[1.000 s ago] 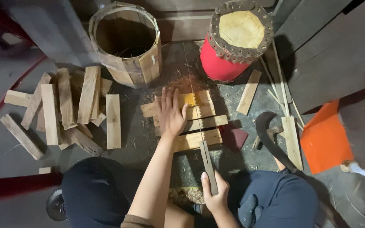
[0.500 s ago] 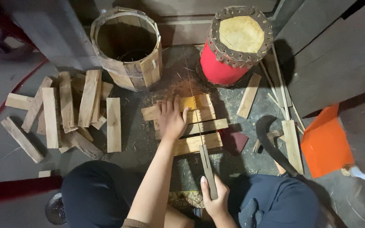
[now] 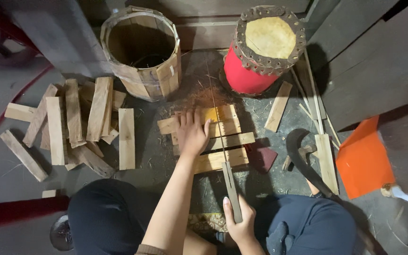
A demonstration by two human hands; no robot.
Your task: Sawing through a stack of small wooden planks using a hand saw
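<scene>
My left hand (image 3: 192, 134) presses flat on a small stack of wooden slats (image 3: 230, 141) lying on the floor in front of me. My right hand (image 3: 239, 222) grips the wooden handle of a thin-bladed hand saw (image 3: 223, 151). Its toothed blade runs away from me across the slats, just right of my left fingers. A patch of reddish sawdust (image 3: 206, 97) lies beyond the slats.
A pile of cut slats (image 3: 74, 123) lies at left. An open wooden barrel shell (image 3: 142, 52) and a red drum with a hide top (image 3: 265, 47) stand at the back. A curved dark blade (image 3: 303, 163), a hammer (image 3: 301, 153), loose strips and an orange sheet (image 3: 364, 158) lie at right.
The saw has moved along the cut, the blade reaching farther forward over the slats. My left hand stays pressed on the stack.
</scene>
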